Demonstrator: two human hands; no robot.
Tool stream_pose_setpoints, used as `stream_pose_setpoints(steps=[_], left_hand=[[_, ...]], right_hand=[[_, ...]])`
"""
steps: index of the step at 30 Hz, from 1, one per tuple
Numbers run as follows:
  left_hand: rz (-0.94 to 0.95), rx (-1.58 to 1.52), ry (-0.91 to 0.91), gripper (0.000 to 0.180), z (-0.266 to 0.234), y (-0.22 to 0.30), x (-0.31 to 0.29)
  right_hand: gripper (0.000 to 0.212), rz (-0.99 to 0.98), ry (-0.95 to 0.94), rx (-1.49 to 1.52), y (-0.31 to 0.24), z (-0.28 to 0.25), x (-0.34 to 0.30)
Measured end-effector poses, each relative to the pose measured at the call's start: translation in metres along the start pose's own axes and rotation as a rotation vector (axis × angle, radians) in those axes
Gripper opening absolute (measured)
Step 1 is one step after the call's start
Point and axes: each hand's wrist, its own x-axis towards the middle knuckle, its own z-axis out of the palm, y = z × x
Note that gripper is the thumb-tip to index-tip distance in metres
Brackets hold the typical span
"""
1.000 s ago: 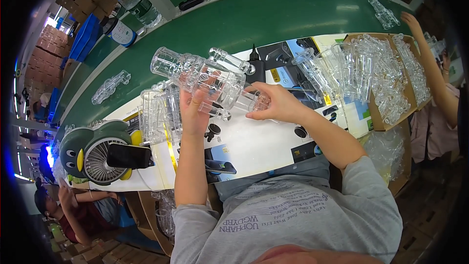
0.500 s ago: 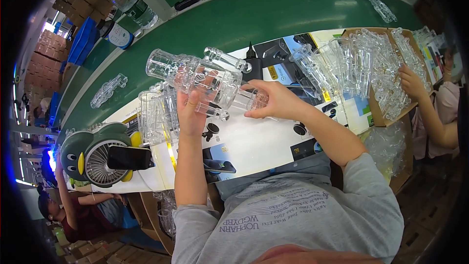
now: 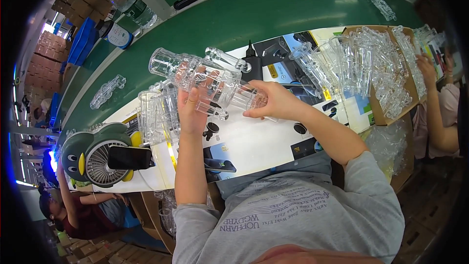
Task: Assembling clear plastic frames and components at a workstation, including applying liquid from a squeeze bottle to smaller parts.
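A clear plastic assembly [image 3: 219, 87] is held up in front of me, tilted, with a wide open tube at its upper left and knob-ended arms sticking out on both sides. My left hand [image 3: 193, 107] is wrapped around its body from below and the left. At its right end, my right hand [image 3: 273, 100] closes its thumb and fingers on a short clear cylinder [image 3: 248, 99], which touches the body. Whether the cylinder is joined to the body I cannot tell. Behind the assembly stands a black bottle [image 3: 252, 66] with a pointed nozzle.
Clear plastic parts [image 3: 159, 112] are grouped left of my hands; clear cups [image 3: 337, 68] stand at right beside a cardboard box [image 3: 378, 112] of similar pieces. A green fan [image 3: 105, 159] with a phone [image 3: 129, 157] sits at left. A co-worker's hand [image 3: 427, 71] is at far right.
My hands and the clear assembly have barely shifted. The co-worker's hand at right has moved away from the box, farther right.
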Motion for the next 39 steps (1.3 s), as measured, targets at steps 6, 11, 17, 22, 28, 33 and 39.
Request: stream_pose_setpoints(steps=[6,11,17,22,28,33,39], left_hand=[[0.009,0.001,-0.004,0.065,0.002,-0.001,0.000],[0.017,-0.041,-0.004,0.066,0.004,-0.002,0.001],[-0.003,-0.050,0.010,0.066,0.004,0.000,0.001],[0.006,-0.076,0.022,0.064,0.002,0.004,-0.002],[0.020,-0.353,0.030,0.074,0.013,0.018,-0.002],[0.196,-0.284,0.173,0.070,0.010,0.020,0.005],[0.249,-0.210,0.248,0.058,0.010,0.020,-0.002]], right_hand=[[0.053,0.022,-0.034,0.018,0.000,-0.004,0.000],[0.050,0.024,-0.015,0.022,0.000,0.003,-0.001],[0.052,0.036,-0.011,0.044,0.001,0.006,-0.001],[0.053,-0.013,-0.022,0.041,-0.007,0.005,-0.002],[0.040,0.054,-0.270,0.275,-0.009,0.003,-0.004],[0.035,0.216,-0.541,0.557,0.003,0.011,-0.004],[0.056,0.051,-0.349,0.078,-0.009,0.032,-0.014]])
